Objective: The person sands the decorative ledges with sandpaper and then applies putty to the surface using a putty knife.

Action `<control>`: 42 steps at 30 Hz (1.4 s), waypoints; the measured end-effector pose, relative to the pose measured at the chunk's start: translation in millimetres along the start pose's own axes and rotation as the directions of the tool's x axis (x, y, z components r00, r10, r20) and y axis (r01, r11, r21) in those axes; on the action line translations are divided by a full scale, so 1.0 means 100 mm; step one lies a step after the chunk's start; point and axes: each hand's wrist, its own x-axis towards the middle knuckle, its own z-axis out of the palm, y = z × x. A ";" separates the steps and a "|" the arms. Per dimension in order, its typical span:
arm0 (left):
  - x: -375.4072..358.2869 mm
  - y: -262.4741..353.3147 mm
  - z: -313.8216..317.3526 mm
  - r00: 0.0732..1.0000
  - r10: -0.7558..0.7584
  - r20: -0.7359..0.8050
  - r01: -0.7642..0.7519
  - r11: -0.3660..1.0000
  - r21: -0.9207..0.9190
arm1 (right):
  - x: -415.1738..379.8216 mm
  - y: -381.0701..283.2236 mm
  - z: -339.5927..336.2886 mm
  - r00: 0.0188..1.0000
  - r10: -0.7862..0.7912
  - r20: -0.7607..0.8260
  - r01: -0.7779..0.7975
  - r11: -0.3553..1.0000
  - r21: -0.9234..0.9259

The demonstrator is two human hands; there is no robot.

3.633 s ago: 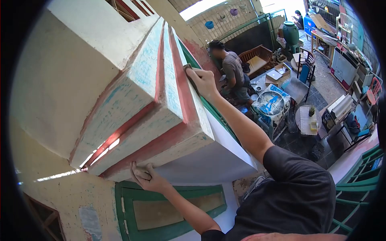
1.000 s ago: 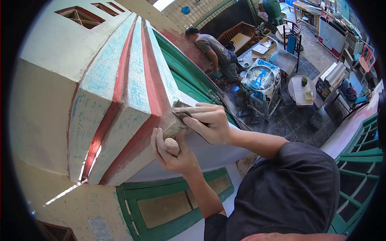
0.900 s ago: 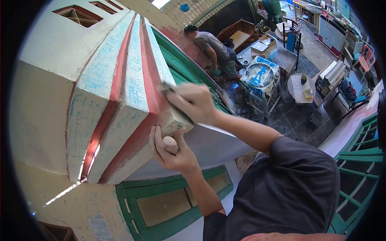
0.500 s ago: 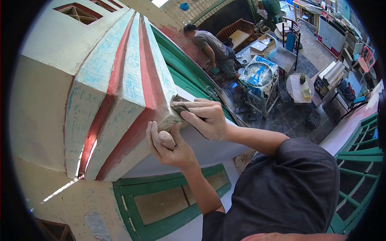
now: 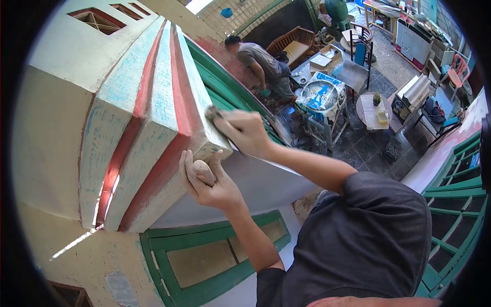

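A stepped ledge [image 5: 163,139] with worn white, light-blue and red painted bands juts from the wall. My right hand [image 5: 247,134], slightly smeared by motion, is closed on a dark grey folded piece of sandpaper [image 5: 213,113], pressed to the ledge's outer white edge [image 5: 204,120]. Below it, my left hand [image 5: 217,192] is palm up under the ledge corner, its fingertips right at the lower face. Cradled between its curled fingers and thumb is a pale, dusty rounded lump [image 5: 203,173], like putty.
A green-framed window [image 5: 215,256] lies below the ledge, green shutters [image 5: 220,82] beyond it. Down on the tiled floor, another person [image 5: 266,66] bends near the wall. Around them stand a plastic-covered stand [image 5: 323,97], a round table [image 5: 365,110] and a red chair [image 5: 456,71].
My right hand has slid up and left along the ledge edge with the sandpaper. The left hand keeps its place under the corner, and the view has shifted slightly.
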 end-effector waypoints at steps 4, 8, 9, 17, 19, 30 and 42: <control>-0.01 0.01 -0.03 0.999 -0.034 0.013 0.034 0.999 0.000 | 0.12 -0.07 0.06 0.994 -0.097 -0.058 0.104 0.986 0.131; -0.01 0.02 -0.02 1.000 -0.020 0.008 0.020 1.000 0.015 | 0.88 0.51 0.39 0.989 0.051 -0.141 -0.037 0.994 0.104; 0.01 0.06 -0.02 0.999 -0.044 -0.018 0.043 0.999 -0.026 | 0.90 0.50 0.37 0.986 0.124 -0.115 -0.115 0.990 0.086; 0.00 0.06 0.01 0.997 -0.072 -0.038 0.070 0.995 -0.066 | -0.14 -0.24 0.01 0.983 -0.126 -0.130 0.136 0.988 0.069; -0.01 0.07 -0.02 0.996 -0.084 -0.025 0.081 0.994 -0.075 | -0.04 -0.33 0.03 0.986 -0.127 -0.106 0.135 0.988 0.070; 0.00 0.04 -0.02 0.997 -0.069 -0.023 0.067 0.993 -0.097 | 0.06 -0.10 0.05 0.998 0.053 -0.038 -0.051 0.997 0.062; 0.02 0.04 -0.04 0.997 -0.075 -0.013 0.073 0.991 -0.113 | 0.58 -0.15 0.19 0.999 -0.025 -0.043 0.026 0.999 0.037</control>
